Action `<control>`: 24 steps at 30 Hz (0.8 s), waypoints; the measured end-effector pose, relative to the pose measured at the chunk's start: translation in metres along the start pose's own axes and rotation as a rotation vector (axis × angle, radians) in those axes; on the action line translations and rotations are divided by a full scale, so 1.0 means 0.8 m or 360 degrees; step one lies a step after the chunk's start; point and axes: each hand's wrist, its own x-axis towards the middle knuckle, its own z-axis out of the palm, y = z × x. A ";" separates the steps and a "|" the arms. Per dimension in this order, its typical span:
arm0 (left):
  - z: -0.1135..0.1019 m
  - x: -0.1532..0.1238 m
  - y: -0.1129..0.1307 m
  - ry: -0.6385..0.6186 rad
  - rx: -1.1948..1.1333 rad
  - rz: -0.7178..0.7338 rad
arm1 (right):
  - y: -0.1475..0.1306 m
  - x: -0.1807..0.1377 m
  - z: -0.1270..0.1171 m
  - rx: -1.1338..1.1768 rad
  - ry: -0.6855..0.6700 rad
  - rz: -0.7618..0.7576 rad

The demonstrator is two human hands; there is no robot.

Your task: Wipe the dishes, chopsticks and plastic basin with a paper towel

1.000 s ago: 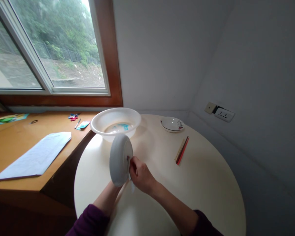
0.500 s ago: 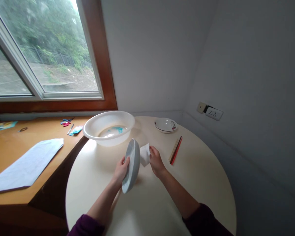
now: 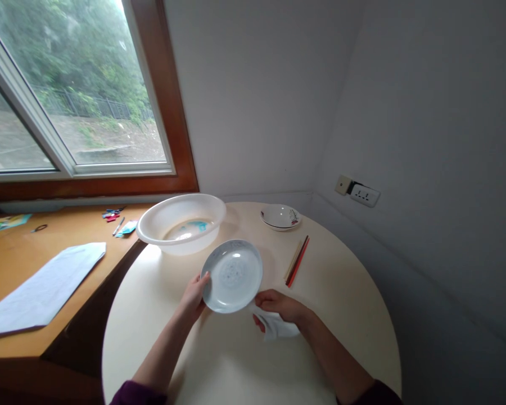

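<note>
A pale grey-white plate [image 3: 231,275] with a faint blue pattern at its centre is held up over the table, its inner face toward me. My left hand [image 3: 195,295] grips its left edge, thumb on the upper face and fingers behind. Near the plate's lower right rim, my right hand [image 3: 280,306] is closed on a white cloth [image 3: 278,328], which hangs below the fingers. Whether the cloth touches the plate I cannot tell.
A translucent basin [image 3: 181,247] with a blue patch inside stands at the table's back left. Patterned dishes [image 3: 280,225] are stacked at the back. Chopsticks [image 3: 297,261] lie to the right. On the adjoining wooden desk [image 3: 8,264] are folded white paper [image 3: 46,287] and small items.
The plate has turned from edge-on to show its inner face. My right hand has moved down and toward me with the cloth, now below the plate's right rim.
</note>
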 end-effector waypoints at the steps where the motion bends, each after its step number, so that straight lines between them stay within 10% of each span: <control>1: 0.002 0.001 0.000 0.0004 -0.0003 -0.0021 | -0.001 -0.004 -0.001 -0.0084 -0.0096 0.0096; 8: 0.031 0.031 0.003 0.0058 -0.0060 -0.0065 | -0.013 -0.018 0.004 -0.0198 -0.0531 0.0290; 24: 0.110 0.136 0.006 0.0034 -0.0078 0.0024 | 0.009 -0.003 0.000 -0.0095 -0.0653 0.0307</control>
